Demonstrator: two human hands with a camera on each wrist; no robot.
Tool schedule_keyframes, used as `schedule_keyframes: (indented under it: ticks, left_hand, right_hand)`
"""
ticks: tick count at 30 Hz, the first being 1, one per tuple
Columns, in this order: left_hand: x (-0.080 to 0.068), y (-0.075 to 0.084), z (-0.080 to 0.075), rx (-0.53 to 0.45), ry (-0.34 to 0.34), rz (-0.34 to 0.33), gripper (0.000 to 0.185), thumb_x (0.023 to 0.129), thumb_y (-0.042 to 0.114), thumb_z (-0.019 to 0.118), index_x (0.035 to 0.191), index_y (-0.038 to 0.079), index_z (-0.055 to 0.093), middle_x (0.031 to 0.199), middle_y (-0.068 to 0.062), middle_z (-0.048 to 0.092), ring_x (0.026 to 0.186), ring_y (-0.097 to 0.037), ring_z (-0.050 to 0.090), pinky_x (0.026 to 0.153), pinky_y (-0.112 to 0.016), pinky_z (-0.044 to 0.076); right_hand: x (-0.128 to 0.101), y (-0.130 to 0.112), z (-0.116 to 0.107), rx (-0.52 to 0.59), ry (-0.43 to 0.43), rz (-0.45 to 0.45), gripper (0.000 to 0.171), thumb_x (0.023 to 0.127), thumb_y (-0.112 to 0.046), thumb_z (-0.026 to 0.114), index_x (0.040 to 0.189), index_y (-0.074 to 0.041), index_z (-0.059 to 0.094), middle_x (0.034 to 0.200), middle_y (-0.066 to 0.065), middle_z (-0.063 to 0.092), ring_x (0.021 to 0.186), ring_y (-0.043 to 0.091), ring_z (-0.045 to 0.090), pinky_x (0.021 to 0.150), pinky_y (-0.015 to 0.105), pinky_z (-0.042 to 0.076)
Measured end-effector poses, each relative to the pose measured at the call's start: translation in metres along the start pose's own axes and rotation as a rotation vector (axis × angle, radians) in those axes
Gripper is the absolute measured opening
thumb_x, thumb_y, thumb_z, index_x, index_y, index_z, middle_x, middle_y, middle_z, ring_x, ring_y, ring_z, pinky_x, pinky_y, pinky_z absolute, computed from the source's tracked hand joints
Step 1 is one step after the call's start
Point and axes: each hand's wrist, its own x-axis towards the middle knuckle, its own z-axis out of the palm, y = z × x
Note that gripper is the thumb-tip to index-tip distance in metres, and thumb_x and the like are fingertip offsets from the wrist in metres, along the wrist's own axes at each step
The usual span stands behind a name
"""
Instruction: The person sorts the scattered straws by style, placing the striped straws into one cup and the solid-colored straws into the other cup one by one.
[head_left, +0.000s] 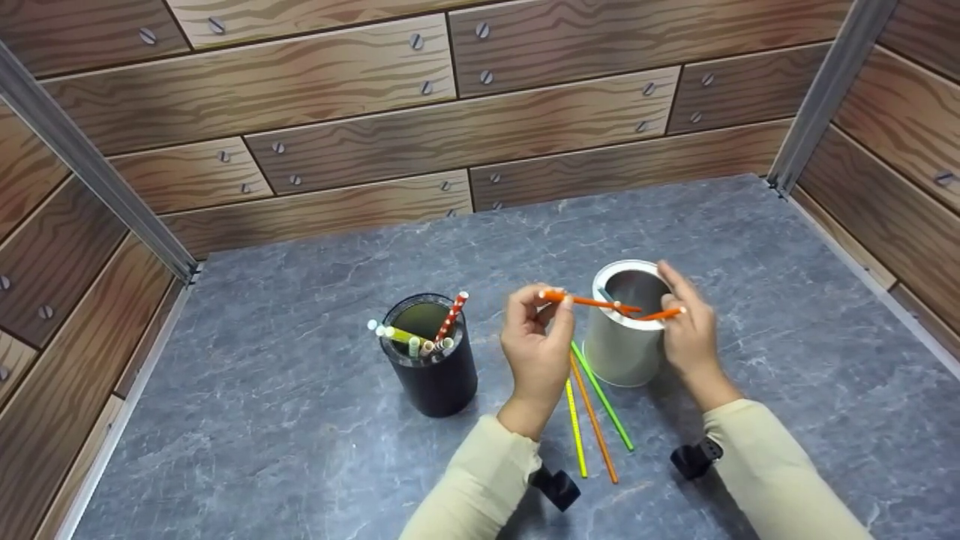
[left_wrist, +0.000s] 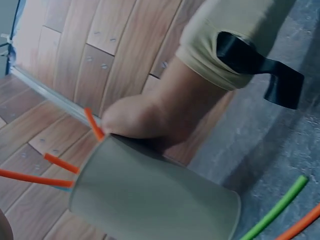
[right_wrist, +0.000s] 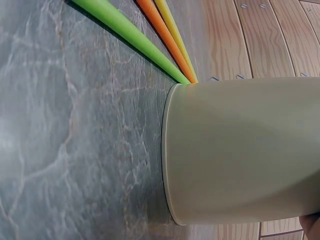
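Nearest the camera, three straws lie on the grey bench: one yellow straw, one orange straw, one green straw, fanned out from the base of the one white cup. Left hand pinches one end of an orange straw held over the cup's rim. Right hand pinches a second orange straw at the rim. One black cup stands left of the hands, holding about six straws; exact count unclear.
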Motion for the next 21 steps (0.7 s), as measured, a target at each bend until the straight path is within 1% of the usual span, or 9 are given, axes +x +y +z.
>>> schedule_keyframes:
  ticks: [8,15,17,19,21]
  left_hand:
    - [-0.006,-0.013,0.006,0.018,-0.028,-0.101,0.016,0.079,-0.013,0.060,0.090,-0.005,0.052,0.087,-0.020,0.057,0.082,-0.011,0.061,0.073,-0.032,0.056]
    - [-0.010,-0.021,0.013,0.054,-0.035,-0.123,0.019,0.074,-0.018,0.060,0.087,-0.007,0.052,0.083,-0.022,0.056,0.077,-0.017,0.062,0.069,-0.034,0.057]
    - [-0.011,-0.022,0.015,0.054,-0.043,-0.120,0.017,0.075,-0.017,0.059,0.086,-0.006,0.052,0.082,-0.022,0.057,0.076,-0.018,0.062,0.069,-0.033,0.057]
    - [-0.012,-0.023,0.016,0.047,-0.053,-0.132,0.015,0.076,-0.015,0.059,0.086,-0.006,0.052,0.083,-0.020,0.057,0.077,-0.019,0.062,0.070,-0.032,0.057]
    - [-0.010,-0.016,0.018,0.047,-0.060,-0.145,0.014,0.077,-0.014,0.059,0.086,-0.006,0.052,0.083,-0.020,0.057,0.078,-0.023,0.063,0.070,-0.032,0.056]
  right_hand:
    - [0.000,0.000,0.001,0.009,0.004,-0.012,0.042,0.082,0.008,0.038,0.122,0.014,0.051,0.119,0.034,0.053,0.107,-0.013,0.045,0.096,0.007,0.033]
    - [-0.001,0.000,0.001,0.005,0.005,-0.020,0.041,0.083,0.008,0.038,0.122,0.015,0.051,0.119,0.034,0.053,0.106,-0.014,0.046,0.094,0.006,0.033]
    - [-0.001,0.000,0.001,0.008,0.007,-0.030,0.041,0.083,0.008,0.038,0.121,0.015,0.050,0.118,0.035,0.053,0.106,-0.013,0.046,0.094,0.006,0.034]
    - [0.000,0.000,0.000,0.010,0.008,-0.047,0.040,0.083,0.008,0.038,0.121,0.016,0.050,0.118,0.036,0.053,0.107,-0.013,0.046,0.095,0.007,0.034]
    - [0.000,0.000,0.000,0.014,0.007,-0.058,0.040,0.083,0.008,0.039,0.120,0.017,0.050,0.118,0.036,0.053,0.108,-0.013,0.046,0.096,0.007,0.034]
